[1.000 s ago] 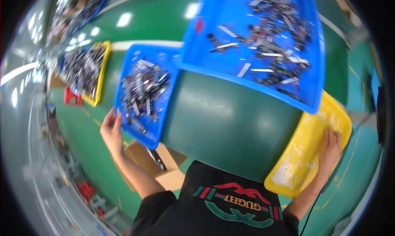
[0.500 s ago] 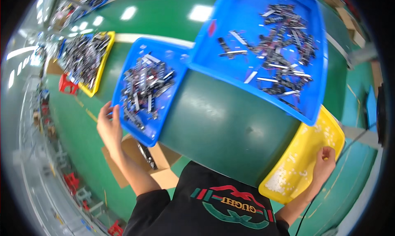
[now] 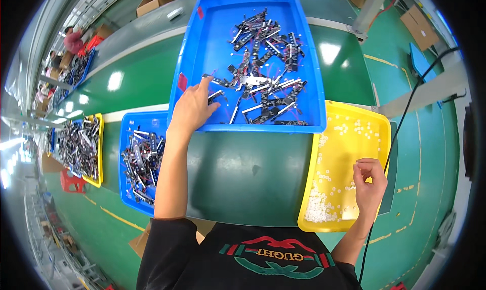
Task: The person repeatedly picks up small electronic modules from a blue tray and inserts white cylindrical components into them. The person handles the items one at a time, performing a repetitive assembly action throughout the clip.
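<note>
Forward, left hand [image 3: 195, 105] palm-down

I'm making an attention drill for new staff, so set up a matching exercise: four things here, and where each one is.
1. Left hand
2. Right hand
3. Heaped white pieces
4. Smaller blue tray

A. Near left corner of the right-hand yellow tray
B. Partly hidden by the left forearm
C. At the near left part of the large blue tray
D. Over that yellow tray's right side

Pairs: 1-C, 2-D, 3-A, 4-B
</note>
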Demonstrator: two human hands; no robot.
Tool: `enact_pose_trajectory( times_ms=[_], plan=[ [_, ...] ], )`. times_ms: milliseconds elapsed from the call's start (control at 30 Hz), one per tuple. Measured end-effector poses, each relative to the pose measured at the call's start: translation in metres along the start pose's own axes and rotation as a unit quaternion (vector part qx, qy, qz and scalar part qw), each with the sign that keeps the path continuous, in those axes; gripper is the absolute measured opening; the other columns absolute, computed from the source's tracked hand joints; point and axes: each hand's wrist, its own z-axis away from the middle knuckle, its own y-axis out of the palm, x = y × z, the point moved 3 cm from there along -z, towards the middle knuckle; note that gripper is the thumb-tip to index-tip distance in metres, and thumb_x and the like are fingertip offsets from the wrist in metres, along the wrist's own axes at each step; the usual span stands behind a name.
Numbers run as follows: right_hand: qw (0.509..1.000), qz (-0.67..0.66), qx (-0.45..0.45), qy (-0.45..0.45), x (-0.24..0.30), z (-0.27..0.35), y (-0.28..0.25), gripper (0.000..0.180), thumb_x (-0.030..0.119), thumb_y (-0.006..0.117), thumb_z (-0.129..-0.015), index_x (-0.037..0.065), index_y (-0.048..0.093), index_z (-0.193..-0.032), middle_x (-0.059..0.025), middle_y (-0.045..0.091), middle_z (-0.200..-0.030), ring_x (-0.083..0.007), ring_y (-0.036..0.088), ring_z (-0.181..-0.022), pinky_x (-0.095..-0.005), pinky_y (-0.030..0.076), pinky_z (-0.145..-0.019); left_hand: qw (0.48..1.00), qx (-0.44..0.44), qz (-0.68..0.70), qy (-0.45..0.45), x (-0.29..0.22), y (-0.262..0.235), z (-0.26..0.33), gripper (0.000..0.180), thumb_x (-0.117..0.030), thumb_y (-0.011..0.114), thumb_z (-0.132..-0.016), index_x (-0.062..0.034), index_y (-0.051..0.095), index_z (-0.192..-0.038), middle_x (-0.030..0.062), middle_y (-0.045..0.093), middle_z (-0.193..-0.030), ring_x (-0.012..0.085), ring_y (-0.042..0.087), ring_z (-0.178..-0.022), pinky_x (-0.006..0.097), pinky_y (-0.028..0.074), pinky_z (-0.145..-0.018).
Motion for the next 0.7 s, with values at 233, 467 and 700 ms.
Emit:
enact_pose_trajectory(
  times_ms=[233,467,700],
  plan=[
    [1.000,-0.006,0.004,0.001,-0.004,0.010,-0.012,0.020,-0.008,0.070,-0.074,0.001,0.065,-0.090,-0.0068,0.060,-0.083,-0.0112,0.051,-0.056,-0.0234,0.040,-0.050,0.977,-0.059,0.195,-0.060,-0.006,-0.011,-0.004,0.043,0.001,0.067,-0.079,0.0005,0.057,-0.121,0.0109,0.066,-0.081,0.0207,0.066,-0.075,0.031,0.052,-0.071],
    [0.991,-0.127,0.013,-0.033,0.022,0.003,0.003,0.018,-0.009,0.069,-0.074,-0.002,0.066,-0.090,-0.0081,0.061,-0.080,-0.0127,0.054,-0.060,-0.0226,0.042,-0.054,0.812,-0.055,0.573,-0.094,-0.066,-0.047,0.028,0.026,0.002,0.066,-0.082,0.0066,0.063,-0.107,0.0082,0.064,-0.088,0.0162,0.065,-0.080,0.025,0.051,-0.072],
    [0.951,-0.261,0.072,-0.152,0.073,-0.022,0.014,0.021,-0.010,0.070,-0.073,-0.002,0.067,-0.092,-0.0081,0.062,-0.082,-0.0110,0.055,-0.061,-0.0216,0.042,-0.053,0.843,0.007,0.538,0.018,-0.123,-0.050,0.044,0.022,0.006,0.069,-0.077,0.0029,0.070,-0.099,0.0078,0.066,-0.093,0.0116,0.061,-0.083,0.022,0.047,-0.072]
  ],
)
